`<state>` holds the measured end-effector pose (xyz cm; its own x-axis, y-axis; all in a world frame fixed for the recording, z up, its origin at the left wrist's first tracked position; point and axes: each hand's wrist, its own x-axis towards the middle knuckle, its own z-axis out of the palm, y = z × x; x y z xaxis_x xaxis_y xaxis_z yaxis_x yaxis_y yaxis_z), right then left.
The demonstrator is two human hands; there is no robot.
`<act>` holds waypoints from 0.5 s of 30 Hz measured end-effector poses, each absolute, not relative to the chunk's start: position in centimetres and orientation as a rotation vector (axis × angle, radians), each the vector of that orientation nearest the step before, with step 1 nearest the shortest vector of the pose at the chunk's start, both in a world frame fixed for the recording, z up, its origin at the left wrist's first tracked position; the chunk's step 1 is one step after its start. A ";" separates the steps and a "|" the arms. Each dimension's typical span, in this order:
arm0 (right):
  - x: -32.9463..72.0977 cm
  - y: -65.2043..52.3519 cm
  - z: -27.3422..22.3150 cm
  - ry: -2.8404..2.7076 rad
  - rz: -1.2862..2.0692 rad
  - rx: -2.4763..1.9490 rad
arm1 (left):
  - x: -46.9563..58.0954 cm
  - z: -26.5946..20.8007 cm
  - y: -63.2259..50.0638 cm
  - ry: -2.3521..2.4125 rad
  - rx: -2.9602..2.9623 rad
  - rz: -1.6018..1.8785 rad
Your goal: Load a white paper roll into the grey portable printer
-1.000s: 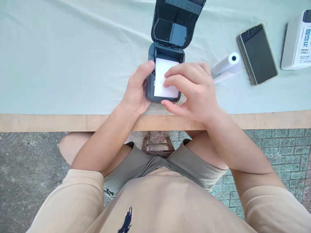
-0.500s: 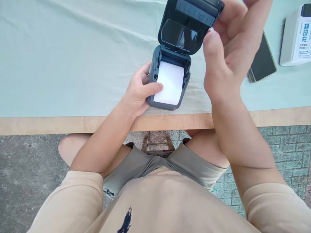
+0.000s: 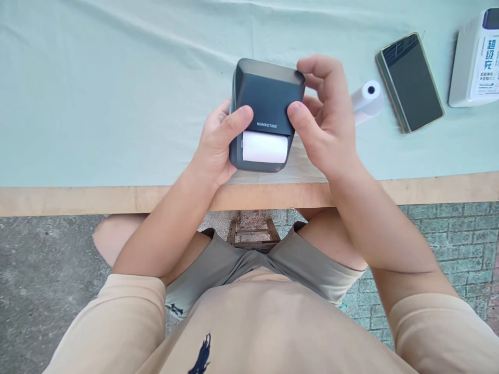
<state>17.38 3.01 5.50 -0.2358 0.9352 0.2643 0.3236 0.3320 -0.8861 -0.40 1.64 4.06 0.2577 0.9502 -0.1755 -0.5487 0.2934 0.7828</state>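
Note:
A dark label printer (image 3: 268, 98) is held just above the table's front edge, its lid down. White paper (image 3: 265, 147) sticks out from under the lid and lies over the printer's lower front. My left hand (image 3: 218, 137) is closed around the printer's left side, thumb on top of the lid. At the right side my right hand (image 3: 327, 111) has its thumb against the lid's edge and its forefinger at the upper corner. The other right fingers are partly hidden behind the printer. Behind that hand a white paper roll (image 3: 366, 101) lies on the cloth.
A dark phone (image 3: 411, 83) lies to the right of the roll. Farther right stands a white box-shaped device (image 3: 473, 62) with printed Chinese text. Pale green cloth (image 3: 117, 93) covers the table, whose wooden front edge (image 3: 78, 201) runs below my hands.
The printer's raised lid has come down over the paper inside. My right hand has moved down and left to the printer's side, revealing the roll and more of the phone.

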 end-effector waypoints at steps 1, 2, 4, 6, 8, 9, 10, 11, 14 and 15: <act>17.4 3.1 5.3 -1.737 0.978 -1.125 | -0.4 4.2 1.6 0.740 0.664 1.127; 17.5 3.3 5.1 -1.732 1.049 -1.129 | -0.4 4.3 1.6 0.750 0.666 1.127; 17.6 3.5 4.6 -1.722 1.148 -1.150 | -0.3 4.4 1.6 0.766 0.670 1.127; 17.7 3.8 4.3 -1.707 1.167 -1.156 | -0.3 4.4 1.6 0.799 0.652 1.122; 17.8 3.9 4.2 -1.696 1.152 -1.143 | -0.3 4.3 1.7 0.848 0.625 1.109; 17.8 3.9 4.3 -1.692 1.142 -1.145 | -0.3 4.2 1.7 0.873 0.615 1.101; 17.8 3.9 4.3 -1.692 1.134 -1.156 | -0.3 4.2 1.8 0.892 0.608 1.094; 17.8 3.9 4.4 -1.694 1.132 -1.173 | -0.3 4.2 1.8 0.904 0.603 1.087; 17.7 3.8 4.6 -1.705 1.142 -1.195 | -0.2 4.2 2.0 0.902 0.600 1.096; 17.6 3.7 4.5 -1.711 1.136 -1.188 | -0.2 4.2 2.1 0.895 0.611 1.102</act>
